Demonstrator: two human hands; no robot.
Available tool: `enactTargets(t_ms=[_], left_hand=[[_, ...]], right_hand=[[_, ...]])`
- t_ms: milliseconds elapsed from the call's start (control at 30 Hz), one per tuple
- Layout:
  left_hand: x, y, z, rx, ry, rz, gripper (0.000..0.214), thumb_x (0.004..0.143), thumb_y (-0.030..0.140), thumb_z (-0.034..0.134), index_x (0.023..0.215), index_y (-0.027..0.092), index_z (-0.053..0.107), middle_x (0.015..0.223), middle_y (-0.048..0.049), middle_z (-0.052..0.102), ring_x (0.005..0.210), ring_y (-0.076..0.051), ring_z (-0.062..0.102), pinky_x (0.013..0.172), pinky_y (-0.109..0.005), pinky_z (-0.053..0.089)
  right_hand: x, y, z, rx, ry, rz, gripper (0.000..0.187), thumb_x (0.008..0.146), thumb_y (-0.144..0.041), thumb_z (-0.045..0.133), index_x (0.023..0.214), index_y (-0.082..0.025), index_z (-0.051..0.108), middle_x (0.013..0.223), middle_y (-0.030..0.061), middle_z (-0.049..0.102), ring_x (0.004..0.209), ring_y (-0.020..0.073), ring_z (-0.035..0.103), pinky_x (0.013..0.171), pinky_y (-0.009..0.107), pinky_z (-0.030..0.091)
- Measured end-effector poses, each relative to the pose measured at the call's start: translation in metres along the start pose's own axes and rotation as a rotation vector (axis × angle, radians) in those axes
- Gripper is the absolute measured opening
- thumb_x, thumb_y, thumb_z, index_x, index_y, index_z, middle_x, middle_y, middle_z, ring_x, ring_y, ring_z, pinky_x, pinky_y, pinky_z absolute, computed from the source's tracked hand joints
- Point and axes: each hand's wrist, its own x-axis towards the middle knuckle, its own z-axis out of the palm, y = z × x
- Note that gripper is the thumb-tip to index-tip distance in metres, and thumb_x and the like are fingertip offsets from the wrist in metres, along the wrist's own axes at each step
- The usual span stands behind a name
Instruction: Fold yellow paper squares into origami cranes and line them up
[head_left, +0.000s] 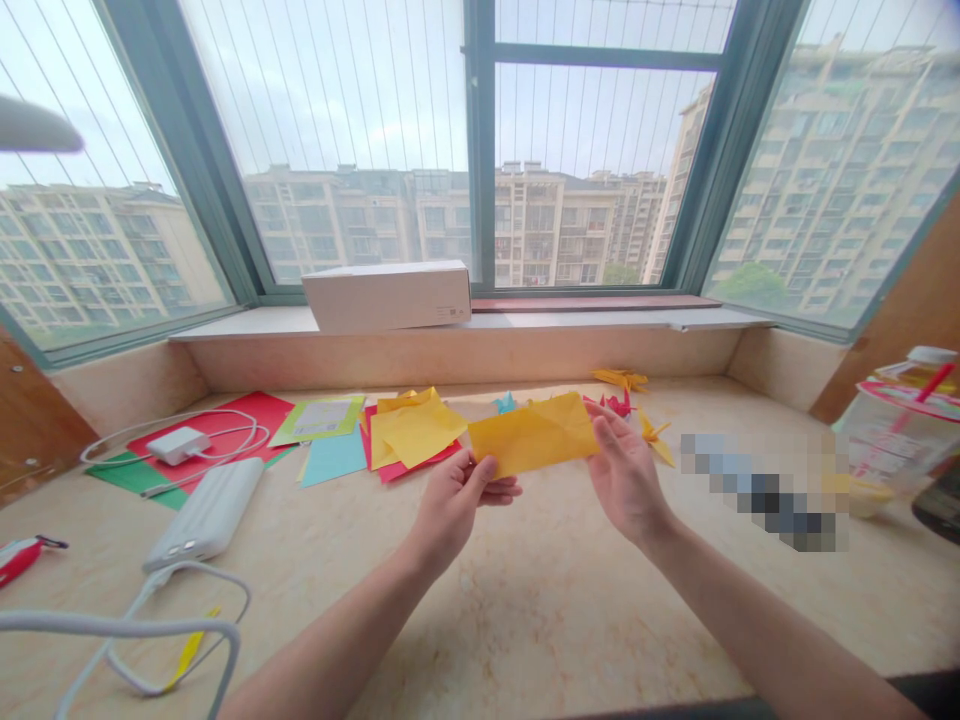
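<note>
A folded sheet of orange-yellow paper (534,436) is held up above the marble table (525,600) between both hands. My left hand (454,500) pinches its lower left corner, thumb on top and fingers curled under. My right hand (622,468) holds the right end, fingers stretched along the paper's edge. Behind the sheet lie loose coloured papers, with a yellow one (416,430) on top of a red one. Small folded paper figures in orange (621,379), red (616,403) and teal (505,403) sit near the back of the table.
A white power bank (206,513) with a white cable (150,640) lies at the left, near a white charger (177,444) on red and green sheets. A white box (387,295) rests on the windowsill. A plastic cup with a pink straw (896,425) stands at the right.
</note>
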Motion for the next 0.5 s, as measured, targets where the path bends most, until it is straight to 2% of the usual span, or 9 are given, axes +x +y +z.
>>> enactTargets(t_ms=[67,133,200,233,333,500], left_hand=[[-0.001,0.000,0.001,-0.030,0.051,-0.002,0.041,0.080,0.052,0.069,0.089,0.013,0.060,0.076,-0.0092,0.075,0.073,-0.022,0.074,0.070,-0.033,0.058],[-0.002,0.000,0.004,-0.050,0.046,-0.014,0.041,0.081,0.051,0.069,0.090,0.013,0.060,0.077,-0.0092,0.075,0.073,-0.021,0.074,0.070,-0.031,0.058],[-0.005,0.000,0.009,-0.051,-0.007,-0.027,0.042,0.081,0.050,0.069,0.095,0.012,0.061,0.081,-0.0098,0.075,0.071,-0.020,0.073,0.068,-0.030,0.058],[-0.006,-0.001,0.011,-0.045,-0.032,-0.028,0.042,0.081,0.050,0.070,0.096,0.011,0.062,0.082,-0.0101,0.076,0.070,-0.019,0.073,0.067,-0.029,0.057],[-0.010,-0.002,0.016,-0.023,-0.069,-0.021,0.043,0.079,0.051,0.071,0.093,0.011,0.063,0.080,-0.0095,0.075,0.067,-0.020,0.072,0.065,-0.029,0.057],[-0.010,-0.004,0.018,0.001,-0.098,-0.005,0.043,0.080,0.053,0.069,0.092,0.012,0.062,0.076,-0.0095,0.074,0.070,-0.024,0.074,0.066,-0.033,0.059]], right_hand=[[-0.007,-0.001,0.007,0.037,-0.205,0.075,0.056,0.078,-0.067,0.063,0.118,-0.028,0.064,0.121,0.0093,0.068,0.115,0.0273,0.062,0.093,0.042,0.050],[-0.017,0.002,0.015,-0.002,-0.418,0.154,0.059,0.074,-0.063,0.071,0.121,-0.027,0.064,0.124,0.0094,0.067,0.118,0.0275,0.060,0.100,0.043,0.046],[-0.025,0.008,0.024,-0.033,-0.534,0.222,0.055,0.073,-0.059,0.073,0.116,-0.026,0.067,0.117,0.0093,0.071,0.115,0.0282,0.062,0.098,0.043,0.047],[-0.028,0.012,0.027,-0.053,-0.548,0.244,0.052,0.073,-0.060,0.072,0.112,-0.025,0.070,0.111,0.0090,0.073,0.113,0.0285,0.063,0.095,0.043,0.049],[-0.032,0.023,0.031,-0.091,-0.439,0.215,0.045,0.073,-0.060,0.072,0.100,-0.024,0.074,0.101,0.0066,0.075,0.105,0.0273,0.066,0.094,0.042,0.050],[-0.030,0.031,0.028,-0.060,-0.207,0.147,0.039,0.072,-0.053,0.077,0.098,-0.024,0.074,0.105,0.0057,0.075,0.100,0.0270,0.067,0.097,0.044,0.050]])
